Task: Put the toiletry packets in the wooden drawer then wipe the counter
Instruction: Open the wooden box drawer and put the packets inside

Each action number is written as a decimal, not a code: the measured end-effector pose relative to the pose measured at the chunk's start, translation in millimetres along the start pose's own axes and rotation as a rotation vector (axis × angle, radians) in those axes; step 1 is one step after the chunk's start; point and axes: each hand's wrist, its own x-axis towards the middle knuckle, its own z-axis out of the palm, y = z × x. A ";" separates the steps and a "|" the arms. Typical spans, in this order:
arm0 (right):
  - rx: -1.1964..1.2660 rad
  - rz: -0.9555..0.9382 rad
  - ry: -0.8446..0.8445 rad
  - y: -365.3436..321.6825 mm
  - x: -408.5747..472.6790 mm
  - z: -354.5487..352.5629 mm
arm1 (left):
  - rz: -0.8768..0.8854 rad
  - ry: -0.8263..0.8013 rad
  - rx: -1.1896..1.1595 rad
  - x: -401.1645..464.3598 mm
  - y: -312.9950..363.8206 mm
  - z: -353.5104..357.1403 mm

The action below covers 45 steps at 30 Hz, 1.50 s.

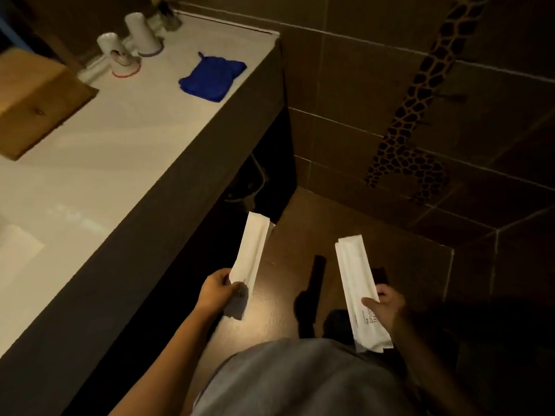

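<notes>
The left hand and right hand each pinch long white paper toiletry packets by their near ends, clear of the counter, probably sorting them for the closed brown wooden drawer box on the white counter.

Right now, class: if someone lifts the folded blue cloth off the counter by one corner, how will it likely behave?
The blue cloth would probably go limp and unfold, since it lies in soft, uneven folds. It looks light, being thin fabric. It seems unlikely to roll or slide on the white counter, lying flat.
</notes>
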 end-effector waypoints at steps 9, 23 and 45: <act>-0.315 -0.348 -0.324 -158.8 115.3 -24.8 | -0.284 0.235 -0.100 -27.7 9.4 46.8; -0.482 -0.453 -0.476 -230.2 179.7 42.0 | -0.420 0.401 -0.193 12.5 9.6 16.0; -0.037 -0.734 -0.665 -492.7 161.8 105.1 | 0.050 0.605 -0.734 154.9 204.5 -153.6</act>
